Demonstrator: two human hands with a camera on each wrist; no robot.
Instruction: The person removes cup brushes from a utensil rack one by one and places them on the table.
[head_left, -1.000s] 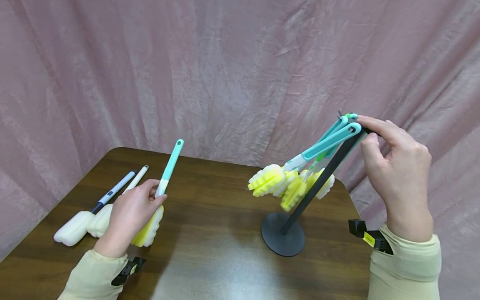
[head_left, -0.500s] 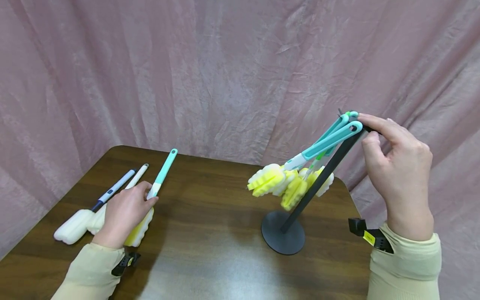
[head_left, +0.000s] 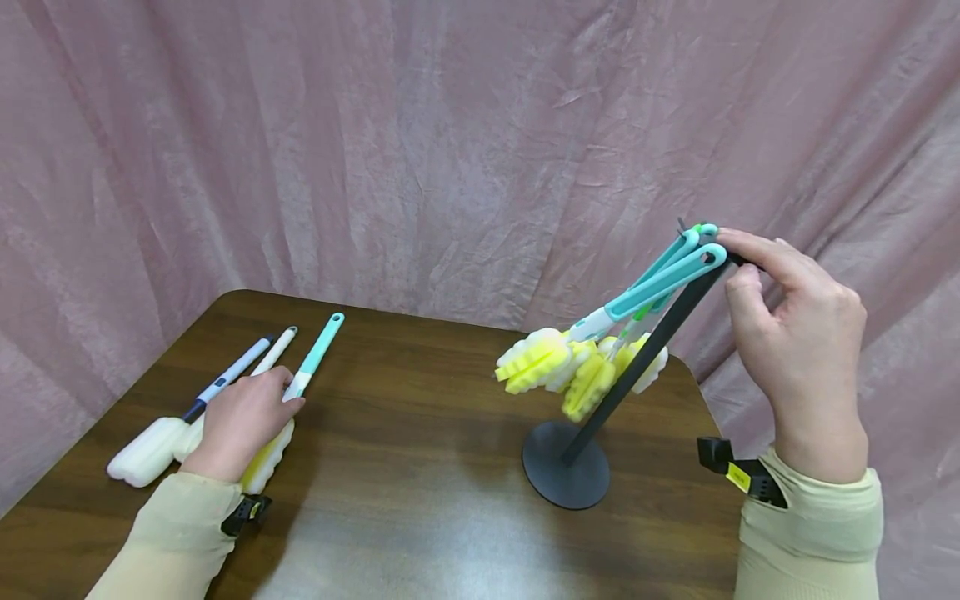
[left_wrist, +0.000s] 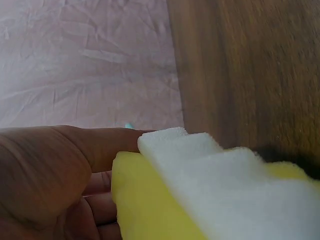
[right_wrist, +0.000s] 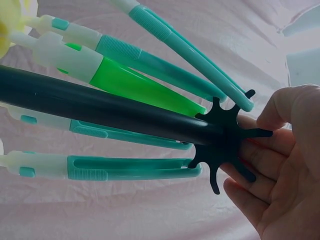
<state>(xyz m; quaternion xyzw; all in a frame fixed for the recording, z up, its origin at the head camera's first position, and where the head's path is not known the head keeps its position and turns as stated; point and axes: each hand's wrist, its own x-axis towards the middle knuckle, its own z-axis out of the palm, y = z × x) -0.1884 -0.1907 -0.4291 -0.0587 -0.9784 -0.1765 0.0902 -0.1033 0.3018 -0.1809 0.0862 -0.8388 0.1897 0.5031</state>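
My left hand [head_left: 242, 417] grips a sponge bottle brush with a teal handle [head_left: 318, 346], low over the table at the left. Its yellow-and-white sponge head [left_wrist: 200, 185] fills the lower part of the left wrist view. At the right, a black stand [head_left: 637, 379] has a star-shaped ring of hooks [right_wrist: 222, 132] on top. My right hand [head_left: 802, 333] holds these hooks, thumb against one prong and fingers behind. Several bottle brushes [head_left: 660, 279] hang from the hooks by the holes in their handles, teal ones and a green one [right_wrist: 135, 85], sponge heads [head_left: 536, 358] downward.
Beside my left hand lie a blue-handled brush [head_left: 232, 367] with a white sponge head and a white-handled brush [head_left: 276, 350], partly covered by the hand. The stand's round base [head_left: 551, 475] rests on the wooden table [head_left: 405, 433]. A pink curtain [head_left: 450, 150] hangs behind.
My left hand has moved down and left with the teal-handled bottle brush, lowering it beside the other brushes on the table. My right hand stays at the stand's top.
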